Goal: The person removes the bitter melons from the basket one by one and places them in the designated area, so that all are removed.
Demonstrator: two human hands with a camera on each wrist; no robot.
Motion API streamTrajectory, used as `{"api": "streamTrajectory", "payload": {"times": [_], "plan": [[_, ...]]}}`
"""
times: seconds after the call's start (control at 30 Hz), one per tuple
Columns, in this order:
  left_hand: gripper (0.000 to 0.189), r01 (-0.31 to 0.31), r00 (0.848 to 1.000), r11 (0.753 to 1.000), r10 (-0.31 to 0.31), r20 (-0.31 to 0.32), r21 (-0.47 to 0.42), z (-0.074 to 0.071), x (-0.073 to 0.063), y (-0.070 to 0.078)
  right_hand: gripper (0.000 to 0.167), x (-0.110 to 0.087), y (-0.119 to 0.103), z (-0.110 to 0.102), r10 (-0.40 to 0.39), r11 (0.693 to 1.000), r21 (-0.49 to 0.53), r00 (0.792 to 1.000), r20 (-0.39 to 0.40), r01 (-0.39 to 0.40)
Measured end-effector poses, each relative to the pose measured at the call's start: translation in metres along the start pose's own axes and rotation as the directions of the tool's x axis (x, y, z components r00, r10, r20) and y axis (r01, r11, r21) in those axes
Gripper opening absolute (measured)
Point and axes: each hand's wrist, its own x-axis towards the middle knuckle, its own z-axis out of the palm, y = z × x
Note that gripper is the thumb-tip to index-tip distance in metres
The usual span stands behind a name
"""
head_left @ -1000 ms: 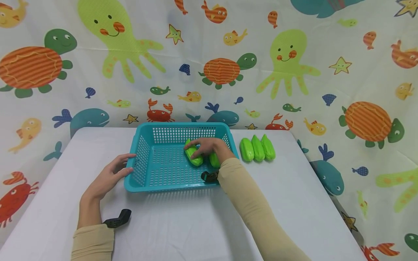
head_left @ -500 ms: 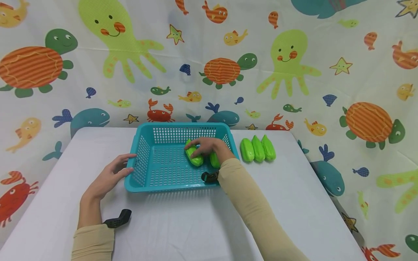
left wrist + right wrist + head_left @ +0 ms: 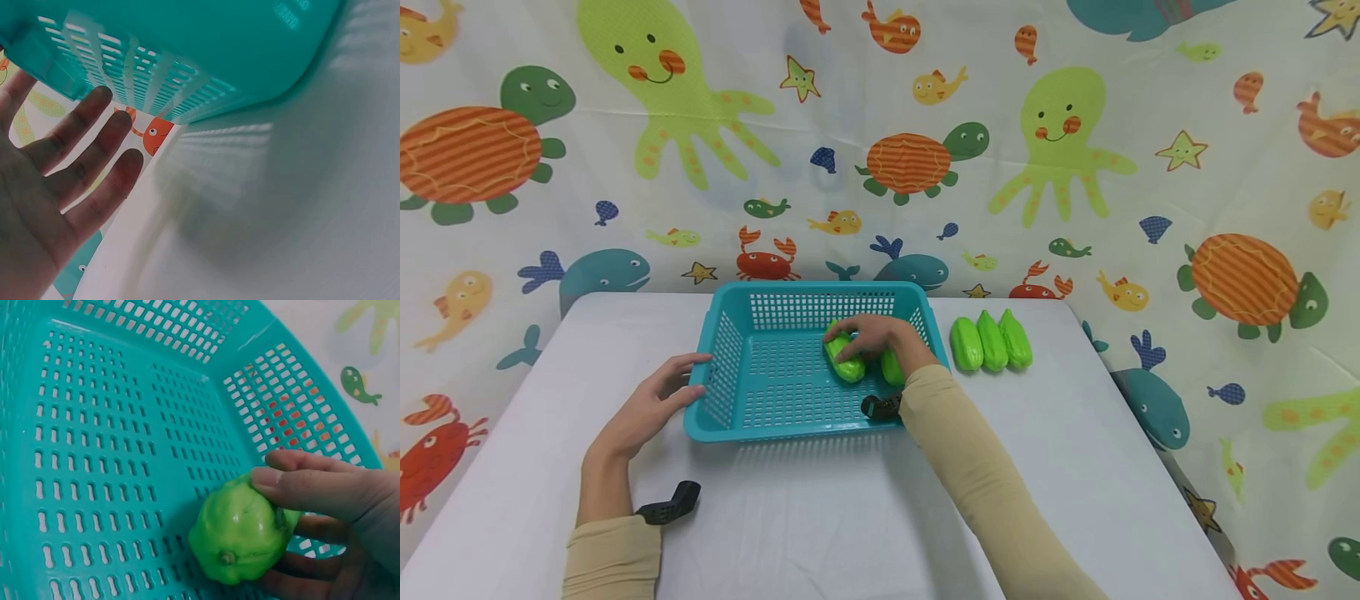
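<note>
A teal perforated plastic basket [image 3: 805, 432] sits on the white table. My right hand [image 3: 874, 335] reaches inside and holds a bright green, ridged gourd [image 3: 847, 368] between thumb and fingers. In the right wrist view the same gourd [image 3: 237, 534] shows its stubby end toward the camera, against the basket floor. A second green gourd [image 3: 891, 368] lies just right of it, partly hidden by the right hand and wrist. My left hand [image 3: 647, 408] is at the basket's left rim, fingertips against it. The left wrist view shows its fingers [image 3: 94, 181] spread and fairly straight.
Right of the basket, three similar green gourds [image 3: 992, 342] lie side by side on the table. A patterned cloth with sea animals [image 3: 910, 162] hangs behind. Black wrist-worn devices are on both arms; the left one [image 3: 673, 504] is over the table in front of the basket.
</note>
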Motion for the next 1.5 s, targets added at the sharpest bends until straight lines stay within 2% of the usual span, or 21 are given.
{"api": "streamTrajectory", "payload": {"times": [0.23,0.37,0.63,0.77,0.93,1.27,1.33,1.5], "plan": [[0.062,0.005,1.0,1.0,-0.005,0.005,0.003,-0.001,0.001,0.001,0.042,-0.003,-0.002,-0.005,-0.047,0.996,0.074,0.997,-0.06,0.052],[0.061,0.0,1.0,1.0,0.0,0.0,-0.001,-0.002,0.002,0.001,0.042,-0.009,-0.008,-0.01,-0.095,0.987,0.118,0.99,-0.1,0.107],[0.06,-0.021,1.0,1.0,0.021,-0.003,-0.013,-0.003,0.003,0.0,0.044,-0.028,-0.021,-0.023,-0.213,0.964,0.103,0.946,-0.246,0.244],[0.06,-0.014,1.0,1.0,0.014,-0.002,-0.017,-0.003,0.004,-0.001,0.044,-0.041,-0.023,-0.028,-0.24,0.949,0.129,0.923,-0.3,0.289],[0.06,-0.007,1.0,1.0,0.007,-0.003,-0.01,-0.002,0.004,-0.002,0.046,-0.061,-0.018,-0.032,-0.223,0.934,0.187,0.907,-0.357,0.303],[0.061,0.005,1.0,1.0,-0.005,0.003,-0.009,-0.001,0.003,-0.002,0.049,-0.107,0.008,-0.033,-0.138,0.935,0.25,0.905,-0.402,0.253],[0.061,0.006,1.0,1.0,-0.006,0.004,-0.008,0.0,0.003,-0.003,0.049,-0.117,0.016,-0.03,-0.116,0.937,0.254,0.899,-0.423,0.241],[0.06,0.003,1.0,1.0,-0.003,0.002,-0.012,0.0,0.003,-0.005,0.046,-0.142,0.037,-0.019,-0.121,0.92,0.272,0.865,-0.487,0.282]]}}
